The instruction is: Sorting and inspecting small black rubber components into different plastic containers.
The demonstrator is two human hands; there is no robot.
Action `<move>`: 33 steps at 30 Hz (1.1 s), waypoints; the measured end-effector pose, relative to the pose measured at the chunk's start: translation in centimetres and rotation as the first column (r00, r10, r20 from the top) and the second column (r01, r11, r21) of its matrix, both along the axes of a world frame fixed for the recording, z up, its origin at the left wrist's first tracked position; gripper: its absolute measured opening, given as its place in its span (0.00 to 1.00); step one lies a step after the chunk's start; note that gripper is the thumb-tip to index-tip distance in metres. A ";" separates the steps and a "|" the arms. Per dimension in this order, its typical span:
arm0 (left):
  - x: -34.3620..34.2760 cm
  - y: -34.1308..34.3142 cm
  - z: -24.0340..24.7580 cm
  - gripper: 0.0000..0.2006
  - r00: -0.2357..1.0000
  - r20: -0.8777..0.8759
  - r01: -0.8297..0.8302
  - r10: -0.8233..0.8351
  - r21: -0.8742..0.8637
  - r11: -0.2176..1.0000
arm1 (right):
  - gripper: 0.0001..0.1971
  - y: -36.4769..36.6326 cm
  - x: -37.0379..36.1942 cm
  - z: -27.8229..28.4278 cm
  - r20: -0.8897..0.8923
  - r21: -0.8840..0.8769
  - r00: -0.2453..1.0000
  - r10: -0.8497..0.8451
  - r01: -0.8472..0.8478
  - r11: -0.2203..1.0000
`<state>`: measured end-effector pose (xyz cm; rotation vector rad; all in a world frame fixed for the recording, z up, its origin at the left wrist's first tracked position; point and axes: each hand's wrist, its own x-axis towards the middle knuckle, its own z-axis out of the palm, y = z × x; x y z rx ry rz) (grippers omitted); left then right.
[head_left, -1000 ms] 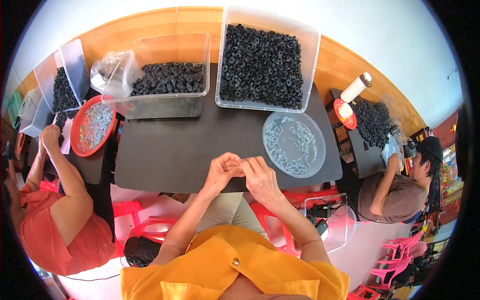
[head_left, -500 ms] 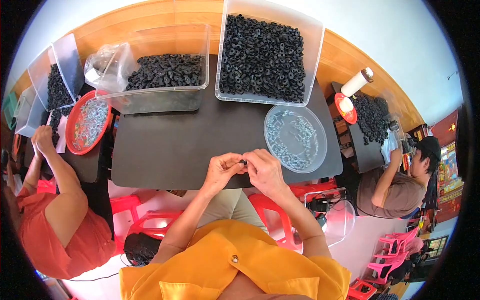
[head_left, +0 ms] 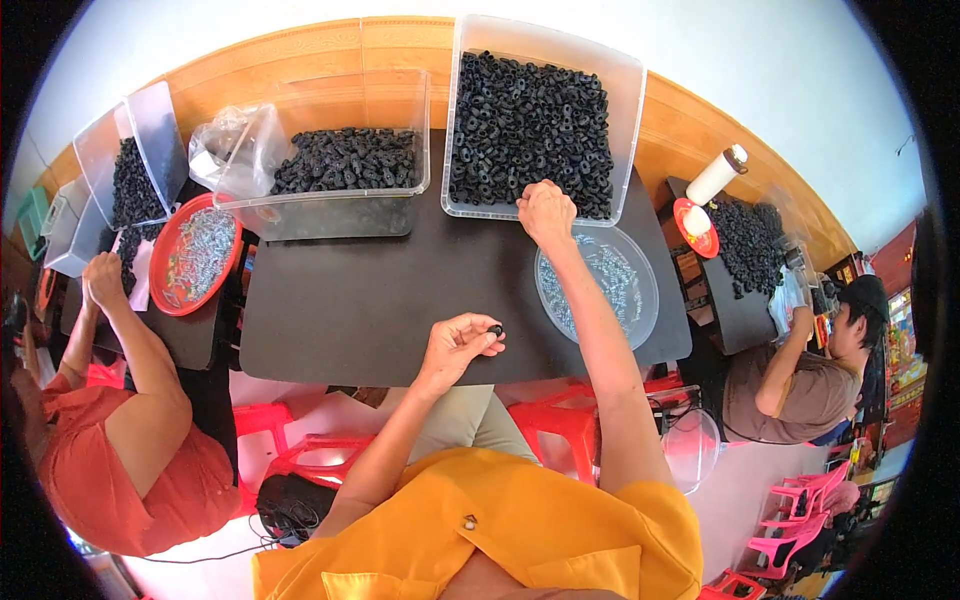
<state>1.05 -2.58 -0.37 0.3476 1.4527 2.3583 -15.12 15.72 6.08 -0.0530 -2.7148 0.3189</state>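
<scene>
Above the near edge of the dark table (head_left: pixel 400 310), my left hand (head_left: pixel 458 352) pinches a small black plastic piece (head_left: pixel 496 330) between thumb and fingers. My right hand (head_left: pixel 548 213) is stretched forward to the near side of a clear plastic bin (head_left: pixel 628 130). Its fingers curl down over small, hollow black plastic pieces (head_left: pixel 530 115) that fill the bin. What they grip, if anything, is hidden. Under my right forearm lies a round, clear plastic tray (head_left: pixel 650 310) with small silvery screws (head_left: pixel 615 280), partly covered by the arm.
Left of the bin stands another clear box (head_left: pixel 340 222) of black pieces, beside a plastic bag (head_left: pixel 235 150). A person in red (head_left: pixel 130 450) works at the left, near an orange tray (head_left: pixel 165 295) of screws. Another person (head_left: pixel 800 385) sits at the right, by heaped black pieces (head_left: pixel 745 245).
My right hand has left my left hand and reached forward to the bin's near edge. My left hand still holds the black piece. The view has shifted slightly.
</scene>
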 end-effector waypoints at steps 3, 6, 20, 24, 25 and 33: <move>0.0 -0.1 -0.1 0.07 1.000 0.016 0.006 -0.007 0.016 1.000 | 0.07 -0.2 -0.2 0.1 0.044 0.020 0.998 -0.036 0.035 0.999; 0.1 -0.2 -0.3 0.07 1.000 -0.003 -0.004 0.004 0.017 1.000 | 0.07 -0.4 0.0 0.3 0.003 0.028 0.999 -0.052 0.052 0.998; -0.1 -0.1 -0.4 0.09 1.000 0.020 -0.008 0.009 -0.007 1.000 | 0.09 2.0 5.1 1.1 -0.071 -0.884 0.934 0.350 -0.221 0.412; -0.4 -0.1 -0.5 0.09 1.000 0.005 -0.030 0.030 0.031 0.999 | 0.08 0.5 13.7 0.2 0.090 -0.961 0.869 0.486 -0.053 0.273; -0.4 -0.1 -0.6 0.09 1.000 0.012 -0.027 0.026 0.046 0.999 | 0.08 0.2 15.3 -0.5 0.087 -0.966 0.873 0.480 -0.044 0.254; 0.1 0.0 -0.6 0.09 0.999 -0.011 -0.041 0.041 -0.009 0.999 | 0.07 -1.6 19.2 -2.1 -0.078 -0.979 0.921 0.382 -0.143 0.147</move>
